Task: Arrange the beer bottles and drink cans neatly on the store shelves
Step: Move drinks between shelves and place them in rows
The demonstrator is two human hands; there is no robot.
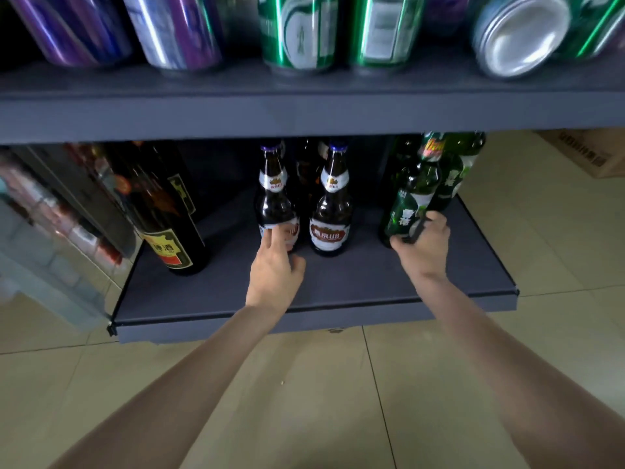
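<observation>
Fingers of the right hand (pixel 424 245) curl round the base of a tilted green bottle (pixel 411 201) on the lower shelf (pixel 338 286). Left hand (pixel 275 269) fingers reach out straight, touching a brown bottle's (pixel 275 204) label, beside its twin (pixel 331 211). Cans (pixel 297 28) line the upper shelf (pixel 304 110).

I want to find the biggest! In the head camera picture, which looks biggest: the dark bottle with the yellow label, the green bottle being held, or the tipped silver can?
1. dark bottle with the yellow label
2. green bottle, gripped by the right hand
3. tipped silver can, though it sits nearer the camera.

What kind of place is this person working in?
Most likely a small shop's drinks aisle: grey display shelves hold drink cans above and beer bottles below, with a cardboard box on the tiled floor.
</observation>
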